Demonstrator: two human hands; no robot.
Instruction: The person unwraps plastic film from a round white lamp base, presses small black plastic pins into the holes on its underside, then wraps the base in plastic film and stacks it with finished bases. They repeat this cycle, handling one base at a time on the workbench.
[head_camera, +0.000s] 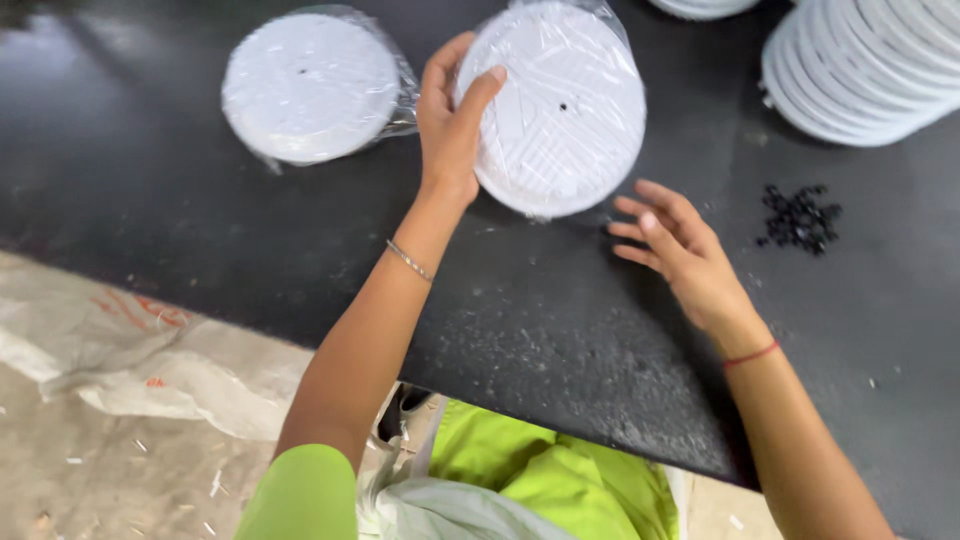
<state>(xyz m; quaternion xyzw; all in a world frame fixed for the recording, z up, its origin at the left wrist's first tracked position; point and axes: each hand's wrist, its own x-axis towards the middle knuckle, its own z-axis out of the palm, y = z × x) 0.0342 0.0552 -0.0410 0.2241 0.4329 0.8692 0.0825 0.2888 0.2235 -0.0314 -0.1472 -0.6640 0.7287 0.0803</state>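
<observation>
Right hand (680, 255) hovers open-fingered over the black table (520, 320); left hand (452, 120) grips a plastic-wrapped white disc (565, 110) tilted up on edge.

Dark speckled tabletop (520, 330) above a dusty concrete floor (120, 470).

Workshop/packing area; black worktable (560, 330), stacked white discs (870, 65) (some bagged), sacks (130, 350) on floor.
</observation>
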